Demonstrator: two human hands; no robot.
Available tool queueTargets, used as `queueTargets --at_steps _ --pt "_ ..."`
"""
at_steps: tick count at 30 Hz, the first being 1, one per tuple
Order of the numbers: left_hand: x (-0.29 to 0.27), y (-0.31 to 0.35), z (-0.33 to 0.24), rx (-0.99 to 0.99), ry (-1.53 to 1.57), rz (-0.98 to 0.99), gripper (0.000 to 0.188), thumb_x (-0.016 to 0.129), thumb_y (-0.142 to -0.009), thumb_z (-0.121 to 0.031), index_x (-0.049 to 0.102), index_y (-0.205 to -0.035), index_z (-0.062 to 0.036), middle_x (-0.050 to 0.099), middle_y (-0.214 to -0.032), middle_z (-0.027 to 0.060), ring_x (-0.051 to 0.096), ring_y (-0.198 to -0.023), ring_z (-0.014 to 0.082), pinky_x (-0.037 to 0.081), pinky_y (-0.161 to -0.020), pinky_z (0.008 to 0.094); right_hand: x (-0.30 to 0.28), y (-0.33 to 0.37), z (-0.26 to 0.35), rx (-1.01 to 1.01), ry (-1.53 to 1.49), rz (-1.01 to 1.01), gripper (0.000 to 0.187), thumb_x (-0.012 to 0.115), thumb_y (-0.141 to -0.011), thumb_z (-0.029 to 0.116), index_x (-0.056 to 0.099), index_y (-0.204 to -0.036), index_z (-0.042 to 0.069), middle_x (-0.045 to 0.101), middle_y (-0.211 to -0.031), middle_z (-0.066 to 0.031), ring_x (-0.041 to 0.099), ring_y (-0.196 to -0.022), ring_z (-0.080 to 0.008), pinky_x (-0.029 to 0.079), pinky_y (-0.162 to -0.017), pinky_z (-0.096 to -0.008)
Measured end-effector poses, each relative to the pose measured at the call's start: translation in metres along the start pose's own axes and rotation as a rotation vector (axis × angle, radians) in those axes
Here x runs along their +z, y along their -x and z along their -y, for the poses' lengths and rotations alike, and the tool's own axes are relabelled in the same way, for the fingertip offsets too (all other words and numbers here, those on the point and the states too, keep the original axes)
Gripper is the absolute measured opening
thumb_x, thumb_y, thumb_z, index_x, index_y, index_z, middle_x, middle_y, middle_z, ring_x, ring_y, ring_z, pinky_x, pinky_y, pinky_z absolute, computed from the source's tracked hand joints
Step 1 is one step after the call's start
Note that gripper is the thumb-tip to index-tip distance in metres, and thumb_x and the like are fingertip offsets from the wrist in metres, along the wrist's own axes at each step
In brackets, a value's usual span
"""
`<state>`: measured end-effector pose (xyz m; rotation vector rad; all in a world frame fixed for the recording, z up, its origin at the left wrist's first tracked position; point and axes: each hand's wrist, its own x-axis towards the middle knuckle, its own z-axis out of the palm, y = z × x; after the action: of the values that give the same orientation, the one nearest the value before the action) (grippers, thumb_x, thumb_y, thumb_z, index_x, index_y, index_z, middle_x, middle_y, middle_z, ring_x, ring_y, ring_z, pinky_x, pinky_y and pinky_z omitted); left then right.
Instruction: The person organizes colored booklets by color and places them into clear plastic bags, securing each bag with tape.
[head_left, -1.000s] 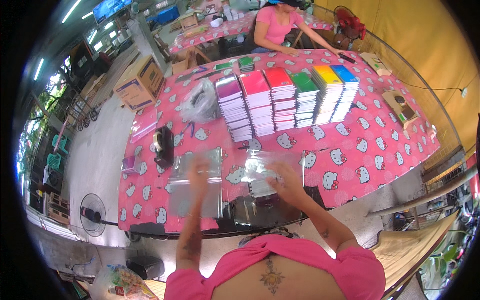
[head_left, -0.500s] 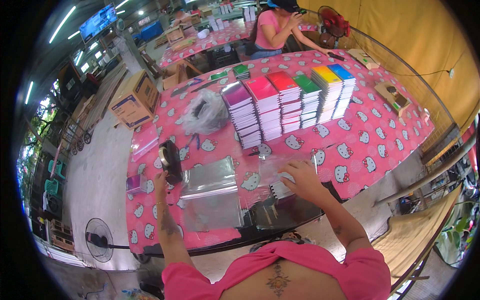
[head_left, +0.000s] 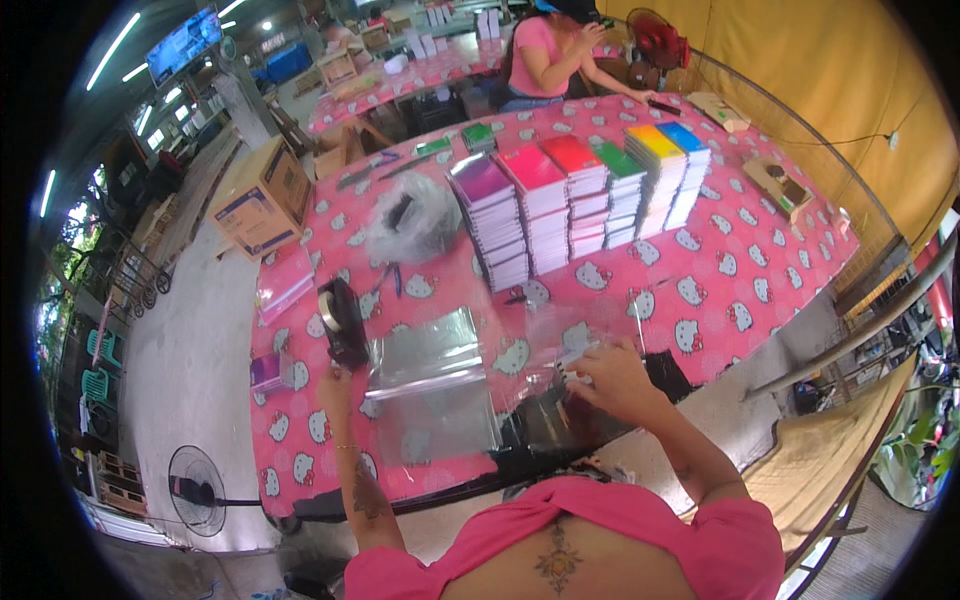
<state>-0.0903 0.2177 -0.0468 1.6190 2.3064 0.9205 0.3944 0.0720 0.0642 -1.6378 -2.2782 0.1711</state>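
Observation:
My left hand reaches out to the black tape dispenser at the left of the pink patterned table and touches its base. My right hand rests on a clear plastic bag near the table's front edge, fingers pinching it. A stack of clear plastic sleeves lies flat between my two hands. Behind them stand several stacks of notebooks with purple, pink, red, green, yellow and blue covers.
A crumpled clear bag lies behind the dispenser. A cardboard box stands off the table's left corner, a floor fan below it. Another person in pink sits at the far side. A small box is at right.
My left hand left the plastic sleeves and moved left to the tape dispenser. My right hand stayed on the clear bag at the front edge.

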Motion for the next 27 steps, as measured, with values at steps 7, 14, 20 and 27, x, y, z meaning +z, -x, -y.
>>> queueTargets --at_steps 7,14,20,27 --pt "0.047 0.121 -0.158 0.601 0.732 0.633 0.015 0.065 -0.093 -0.003 0.068 -0.107 -0.0011 0.070 -0.094 0.0044 0.064 -0.086 0.0107 0.051 -0.079 0.0263 -0.001 0.010 0.009 0.026 -0.067 -0.039 0.029 0.071 -0.083 0.037 0.073 -0.103 0.016 0.068 -0.091 -0.0027 0.063 -0.096 -0.0222 0.036 -0.095 -0.0440" --pt "0.057 0.158 -0.237 0.799 0.851 0.793 0.024 0.070 -0.089 -0.003 0.069 -0.113 -0.0057 0.066 -0.094 0.0064 0.062 -0.088 0.0173 0.050 -0.079 0.0311 0.003 0.008 0.011 -0.024 -0.005 -0.119 0.034 0.072 -0.083 0.038 0.071 -0.109 0.015 0.067 -0.088 -0.0006 0.064 -0.092 -0.0195 0.036 -0.091 -0.0421" --pt "0.058 0.144 -0.250 1.084 0.687 0.586 0.027 0.076 -0.082 -0.007 0.074 -0.108 -0.0143 0.057 -0.108 0.0063 0.055 -0.103 0.0240 0.044 -0.088 0.0382 -0.015 0.005 0.003 -0.123 0.072 -0.054 0.041 0.069 -0.083 0.046 0.071 -0.106 0.012 0.065 -0.104 -0.0080 0.061 -0.100 -0.0250 0.037 -0.094 -0.0456" --pt "0.053 0.155 -0.268 1.070 0.567 0.495 0.021 0.079 -0.077 -0.008 0.076 -0.097 -0.0161 0.054 -0.130 0.0114 0.046 -0.126 0.0314 0.036 -0.104 0.0434 0.008 0.030 -0.081 0.132 -0.586 -0.191 0.062 0.083 -0.073 0.042 0.056 -0.120 0.011 0.054 -0.124 -0.0129 0.052 -0.118 -0.0326 0.036 -0.100 -0.0459"
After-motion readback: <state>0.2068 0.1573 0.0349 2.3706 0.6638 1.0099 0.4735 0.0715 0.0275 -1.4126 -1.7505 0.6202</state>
